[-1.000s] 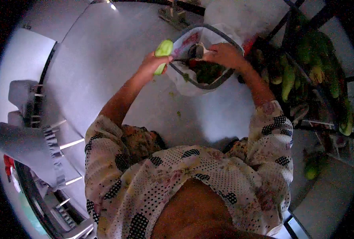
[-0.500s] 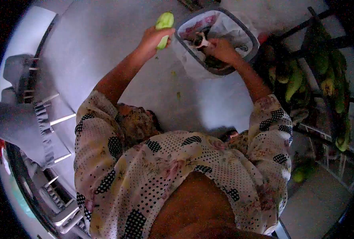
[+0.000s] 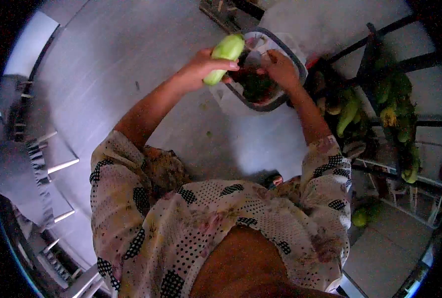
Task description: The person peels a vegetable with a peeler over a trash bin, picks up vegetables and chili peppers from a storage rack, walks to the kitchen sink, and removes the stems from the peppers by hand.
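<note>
My left hand (image 3: pixel 206 68) is closed round a pale green oblong vegetable (image 3: pixel 229 48) that looks like a peeled cucumber. It is held tilted at the near left rim of a waste bin (image 3: pixel 300 57). Over the bin's right side is my right hand (image 3: pixel 282 70), fingers bent together; what they hold, if anything, is too blurred to name. A pale, see-through shape shows beside those fingers. Inside the bin, a white plastic liner (image 3: pixel 258 38) surrounds dark green and reddish scraps (image 3: pixel 258 87).
To the right, a dark rack (image 3: pixel 414 62) holds several long green and yellowish vegetables (image 3: pixel 350 114). A round green one (image 3: pixel 361 217) lies lower down. At left are a cloth with a fringed edge (image 3: pixel 24 184) and pale chair legs (image 3: pixel 64 165). Small scraps dot the floor (image 3: pixel 181 134).
The view has shifted, with the bin now further left and lower. My left hand has brought the vegetable to the bin's rim. My right hand has lifted from deeper in the bin.
</note>
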A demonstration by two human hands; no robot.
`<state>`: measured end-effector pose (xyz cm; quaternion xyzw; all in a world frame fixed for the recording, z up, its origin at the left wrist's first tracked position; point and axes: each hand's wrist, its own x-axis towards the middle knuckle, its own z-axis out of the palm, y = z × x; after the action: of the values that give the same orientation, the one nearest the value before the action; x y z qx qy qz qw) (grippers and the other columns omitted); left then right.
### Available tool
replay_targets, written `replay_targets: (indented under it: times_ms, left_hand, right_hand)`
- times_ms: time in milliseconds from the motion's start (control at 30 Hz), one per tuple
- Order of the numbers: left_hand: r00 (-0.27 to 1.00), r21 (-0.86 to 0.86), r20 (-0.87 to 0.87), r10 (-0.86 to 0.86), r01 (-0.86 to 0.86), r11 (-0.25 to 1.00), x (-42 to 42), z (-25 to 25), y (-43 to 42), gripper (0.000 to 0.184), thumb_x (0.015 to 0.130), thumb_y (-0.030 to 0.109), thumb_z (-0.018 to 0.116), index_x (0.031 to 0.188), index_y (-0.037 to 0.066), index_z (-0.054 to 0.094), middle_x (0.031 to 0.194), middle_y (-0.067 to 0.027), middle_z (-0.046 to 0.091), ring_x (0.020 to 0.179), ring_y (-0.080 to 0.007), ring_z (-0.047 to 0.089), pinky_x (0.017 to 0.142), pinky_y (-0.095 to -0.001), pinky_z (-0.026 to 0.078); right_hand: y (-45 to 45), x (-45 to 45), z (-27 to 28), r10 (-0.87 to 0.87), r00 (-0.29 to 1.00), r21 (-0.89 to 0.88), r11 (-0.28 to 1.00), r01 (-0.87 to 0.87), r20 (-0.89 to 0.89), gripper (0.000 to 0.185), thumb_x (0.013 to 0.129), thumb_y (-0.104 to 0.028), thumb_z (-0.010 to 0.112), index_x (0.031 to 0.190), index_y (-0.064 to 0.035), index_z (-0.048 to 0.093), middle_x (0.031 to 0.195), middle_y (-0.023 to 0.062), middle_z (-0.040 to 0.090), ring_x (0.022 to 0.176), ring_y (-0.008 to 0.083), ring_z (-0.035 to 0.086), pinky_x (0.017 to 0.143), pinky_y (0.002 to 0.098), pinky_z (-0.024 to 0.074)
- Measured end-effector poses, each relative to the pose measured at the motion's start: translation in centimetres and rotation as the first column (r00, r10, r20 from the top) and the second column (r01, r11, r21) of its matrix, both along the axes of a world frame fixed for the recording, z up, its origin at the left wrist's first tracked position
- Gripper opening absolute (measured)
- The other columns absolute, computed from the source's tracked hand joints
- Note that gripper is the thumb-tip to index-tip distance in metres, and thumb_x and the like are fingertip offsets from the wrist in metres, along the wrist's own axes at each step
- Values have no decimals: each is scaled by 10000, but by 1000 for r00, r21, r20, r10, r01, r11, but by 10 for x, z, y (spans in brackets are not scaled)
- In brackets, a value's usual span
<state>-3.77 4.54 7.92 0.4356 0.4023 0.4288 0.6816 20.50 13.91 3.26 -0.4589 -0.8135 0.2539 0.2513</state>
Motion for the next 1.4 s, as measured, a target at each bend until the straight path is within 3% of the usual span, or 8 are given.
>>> replay_targets:
  times_ms: [200,367,600,733,900,1033,1200,1400]
  left_hand:
    - [995,56,80,-52,48,997,23,3,-6,445,757,236,710,1124,46,543,999,-59,611,896,-157,602,692,-315,541]
    - [983,157,76,164,-174,972,24,19,-5,395,676,224,768,995,53,610,848,-18,616,796,-117,572,681,-269,440]
    - [856,231,425,295,-418,879,-75,62,-20,427,814,286,628,1131,28,503,1043,-88,574,895,-213,581,696,-341,483]
    - [745,72,411,525,-601,796,-105,22,-42,408,807,263,628,1122,24,527,987,-74,600,884,-196,593,667,-329,491]
    - [717,-32,364,595,-629,777,-138,-7,-63,405,803,265,630,1129,44,534,1048,-80,601,957,-196,592,686,-340,485]
    - [731,-42,327,599,-622,782,-157,-17,-64,426,821,296,599,1149,33,529,1076,-84,595,955,-192,587,684,-324,480]
    - [820,155,251,515,-559,815,-153,-54,-38,326,834,52,557,1154,114,537,1043,-95,606,988,-218,602,709,-319,524]
    - [769,-259,376,517,-448,856,-118,-56,-8,408,821,259,606,1147,31,518,990,-68,595,887,-188,585,655,-315,494]
  right_hand:
    - [-64,-44,60,-46,993,-204,979,23,-110,361,843,-159,570,1171,-20,505,944,137,653,832,222,648,721,327,490]
    - [-65,-72,56,183,972,253,957,-141,-150,677,816,-127,628,1342,6,224,991,223,617,836,322,641,688,403,523]
    - [-106,-136,12,133,637,-251,843,-475,-759,387,863,-176,584,1204,-41,462,930,82,615,826,178,596,711,295,486]
    - [-125,-159,-143,415,891,-189,905,-382,186,205,815,-97,530,983,-2,599,1008,130,616,887,264,607,788,375,483]
    - [-83,-203,-254,369,928,-186,910,-371,-44,280,787,-75,526,1059,-20,569,1094,155,576,1000,319,556,854,419,470]
    - [-79,-237,-215,480,689,47,802,-596,544,352,785,-61,514,1136,-38,512,1181,151,511,1103,325,498,896,413,456]
    - [-89,-161,-271,485,714,120,780,-614,505,373,784,-41,500,1153,2,476,1201,164,476,1128,323,475,931,395,428]
    - [-190,-74,-263,429,796,42,870,-492,428,400,759,-42,561,1149,21,499,1138,172,520,1085,338,503,944,416,409]
